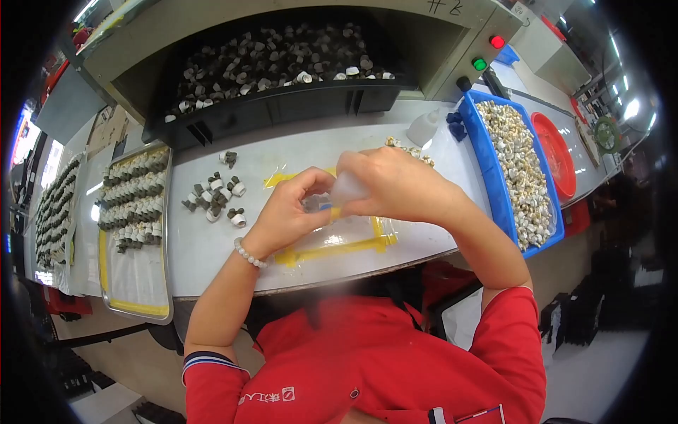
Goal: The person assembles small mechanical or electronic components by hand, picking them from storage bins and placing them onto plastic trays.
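What my hands and the lens kept out of sight

My left hand (286, 212) closed over a small part too tiny to identify, and my right hand (395, 185) covered most of the pale squeeze bottle (347, 189). Both hands hid the middle of the yellow-taped mat (339, 244). The black bin (282, 106) sat deep in shadow, its pieces blurring together. The far-left tray (53, 212) smeared into the dark fisheye rim.

Over the yellow-taped mat (339, 247), the left hand (286, 215) pinches a small part beside the right hand (395, 185), which grips a translucent bottle (347, 189). Left of the mat lie loose grey-and-white parts (215, 198).
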Demonstrator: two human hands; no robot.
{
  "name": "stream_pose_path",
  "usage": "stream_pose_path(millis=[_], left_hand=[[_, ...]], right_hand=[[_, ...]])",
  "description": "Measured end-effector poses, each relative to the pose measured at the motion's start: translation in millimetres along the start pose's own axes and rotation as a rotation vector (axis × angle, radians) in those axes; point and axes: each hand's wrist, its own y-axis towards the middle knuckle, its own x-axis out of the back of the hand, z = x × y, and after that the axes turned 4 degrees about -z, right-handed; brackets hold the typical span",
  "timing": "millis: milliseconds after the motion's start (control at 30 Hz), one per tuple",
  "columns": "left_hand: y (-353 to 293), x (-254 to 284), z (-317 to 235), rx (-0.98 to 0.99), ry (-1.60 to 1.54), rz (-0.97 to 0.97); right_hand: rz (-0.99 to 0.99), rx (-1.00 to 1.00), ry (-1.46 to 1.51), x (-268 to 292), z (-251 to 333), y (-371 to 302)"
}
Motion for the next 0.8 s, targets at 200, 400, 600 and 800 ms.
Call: stream_pose_path(millis=[200, 400, 600, 800], left_hand=[[-1.4, 2.6, 4.5, 0.026, -0.148, -0.022], [-2.4, 2.8, 2.9, 0.015, -0.176, -0.046], [-3.5, -1.5, 0.2, 0.001, -0.225, -0.057], [-5.4, -0.9, 3.3, -0.028, -0.188, -0.075]], right_hand=[[-0.215, -0.01, 0.165, -17.7, -7.2, -2.5], [-0.34, -0.126, 0.37, -32.7, -5.6, -7.3], [-0.447, -0.129, 0.478, -46.6, -5.8, -9.6], [-0.451, -0.153, 0.534, -53.1, -3.8, -9.9]])
